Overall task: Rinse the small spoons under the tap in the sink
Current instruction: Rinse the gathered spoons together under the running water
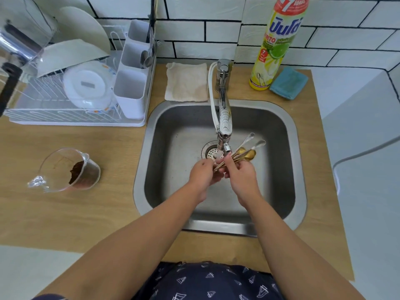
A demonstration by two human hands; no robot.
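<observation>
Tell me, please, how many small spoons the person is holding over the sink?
4 show: two silver spoons fanned farthest out, and two gold spoons nearer the right hand. All sit in one bundle beside the tap; the hands may hide more.

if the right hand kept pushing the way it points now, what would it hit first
Probably the tap spout: the right hand, gripping the spoons, points up toward it. Depth is unclear, so it might pass below.

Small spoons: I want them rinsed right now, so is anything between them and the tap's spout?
Nothing visible. Both hands, left hand and right hand, hold the bundle of small gold and silver spoons over the steel sink, right beside the chrome tap's spout.
</observation>
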